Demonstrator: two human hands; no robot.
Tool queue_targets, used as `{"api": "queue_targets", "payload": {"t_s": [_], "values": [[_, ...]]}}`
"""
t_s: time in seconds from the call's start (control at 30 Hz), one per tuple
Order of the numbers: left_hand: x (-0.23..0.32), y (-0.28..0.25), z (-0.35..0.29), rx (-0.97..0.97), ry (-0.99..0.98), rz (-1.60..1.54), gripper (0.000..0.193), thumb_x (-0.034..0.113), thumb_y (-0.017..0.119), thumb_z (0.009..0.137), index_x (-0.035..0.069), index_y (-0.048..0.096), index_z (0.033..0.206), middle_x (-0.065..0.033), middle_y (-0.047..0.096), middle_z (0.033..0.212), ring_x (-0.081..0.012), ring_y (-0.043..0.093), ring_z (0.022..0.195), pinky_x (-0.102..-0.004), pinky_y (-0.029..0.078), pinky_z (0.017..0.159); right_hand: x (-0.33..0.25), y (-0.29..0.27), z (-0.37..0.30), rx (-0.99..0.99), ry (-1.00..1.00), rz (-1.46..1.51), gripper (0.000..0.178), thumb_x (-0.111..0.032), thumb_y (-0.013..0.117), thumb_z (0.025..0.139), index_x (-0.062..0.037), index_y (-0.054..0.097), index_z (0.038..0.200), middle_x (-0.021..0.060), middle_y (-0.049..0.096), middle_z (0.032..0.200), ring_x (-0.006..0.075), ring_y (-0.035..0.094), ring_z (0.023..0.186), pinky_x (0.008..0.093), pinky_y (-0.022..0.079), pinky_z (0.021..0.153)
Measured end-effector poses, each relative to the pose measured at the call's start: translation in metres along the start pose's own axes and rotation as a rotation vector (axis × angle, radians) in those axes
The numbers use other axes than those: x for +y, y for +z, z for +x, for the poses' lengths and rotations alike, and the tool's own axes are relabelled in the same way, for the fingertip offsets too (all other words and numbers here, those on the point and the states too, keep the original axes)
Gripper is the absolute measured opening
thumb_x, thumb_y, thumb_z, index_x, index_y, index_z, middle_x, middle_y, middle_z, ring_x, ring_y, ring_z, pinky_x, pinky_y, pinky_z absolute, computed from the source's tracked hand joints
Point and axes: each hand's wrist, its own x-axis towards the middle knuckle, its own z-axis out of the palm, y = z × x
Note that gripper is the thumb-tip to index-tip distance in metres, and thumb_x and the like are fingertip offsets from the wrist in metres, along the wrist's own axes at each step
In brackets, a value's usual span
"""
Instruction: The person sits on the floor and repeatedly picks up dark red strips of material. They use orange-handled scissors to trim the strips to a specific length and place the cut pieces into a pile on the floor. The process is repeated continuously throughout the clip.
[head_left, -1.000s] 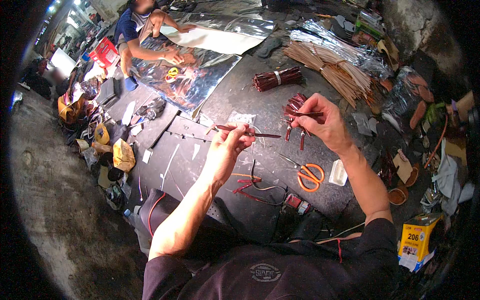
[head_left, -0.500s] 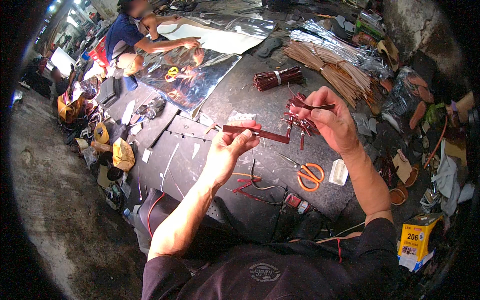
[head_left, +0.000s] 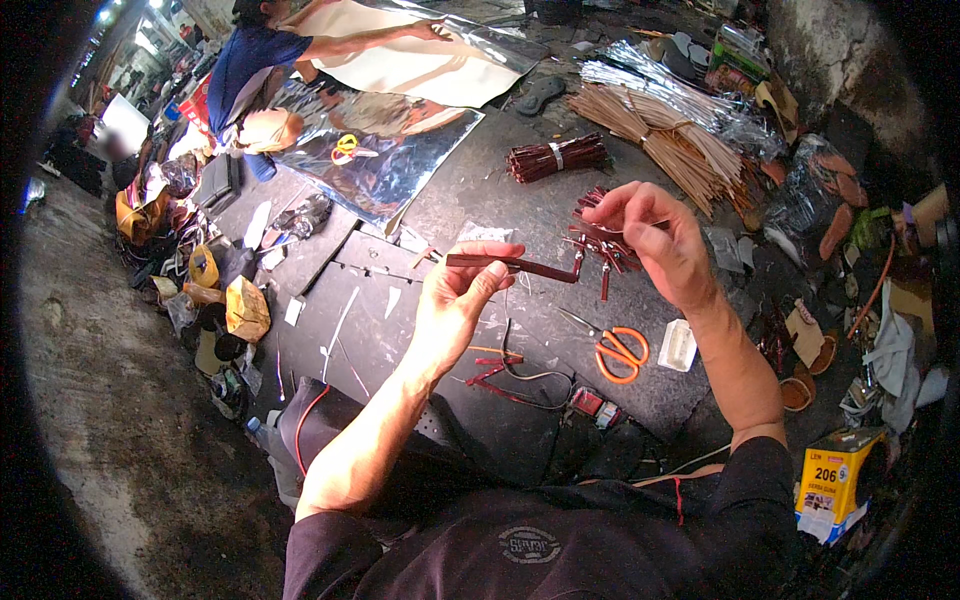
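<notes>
Two bare hands raised over dark worktable, seen from head camera. Left hand pinches one dark red stick, held level, fingers closed on its left end. Right hand grips cluster of short red sticks, fingers closed around it; long stick's right end meets cluster. Orange scissors lie on table below right hand. Tied red stick bundle farther back. Another person handles silver foil sheet at top left.

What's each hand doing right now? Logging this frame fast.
Left hand: closed, pinching a dark red strip.
Right hand: closed, holding a bunch of red strips.
</notes>
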Motion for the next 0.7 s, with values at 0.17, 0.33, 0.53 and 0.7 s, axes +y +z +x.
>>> {"api": "queue_targets", "payload": {"t_s": [0.17,0.33,0.53,0.7], "values": [[-0.008,-0.007,-0.002,0.086,-0.115,-0.209,0.023,0.015,0.06,0.098,0.005,0.06,0.118,-0.0122,0.062,0.121,-0.0203,0.059,0.115,-0.0359,0.049,0.1,0.031,-0.025,0.005,0.005,0.15,-0.037,0.008,-0.009,0.059,0.09,-0.0031,0.056,0.085,0.0081,0.065,0.096,0.0181,0.064,0.089,0.0348,0.052,0.084],[0.0,-0.004,-0.003,0.142,-0.148,-0.387,0.016,0.007,0.059,0.095,0.006,0.061,0.111,-0.0122,0.063,0.119,-0.021,0.061,0.112,-0.0364,0.051,0.098,0.136,-0.074,-0.029,-0.149,0.181,-0.851,0.015,-0.013,0.068,0.084,-0.0027,0.057,0.082,0.0094,0.063,0.085,0.0224,0.063,0.077,0.0352,0.05,0.071],[0.0,-0.006,0.0,-0.004,-0.082,-0.433,0.012,-0.001,0.052,0.091,0.008,0.056,0.098,-0.0157,0.061,0.122,-0.0238,0.059,0.116,-0.0398,0.049,0.101,0.206,-0.129,-0.1,-0.38,0.275,-1.366,0.02,-0.013,0.07,0.077,-0.0058,0.062,0.094,0.0143,0.059,0.099,0.0339,0.06,0.095,0.0432,0.048,0.081],[-0.002,-0.001,0.002,-0.098,-0.047,-0.457,0.009,0.002,0.049,0.087,0.009,0.05,0.094,-0.0186,0.061,0.122,-0.0249,0.059,0.117,-0.039,0.049,0.101,0.191,-0.134,-0.088,-0.375,0.45,-1.45,0.043,-0.025,0.072,0.076,-0.009,0.06,0.115,0.0174,0.053,0.119,0.0374,0.051,0.117,0.0517,0.04,0.099]]}}
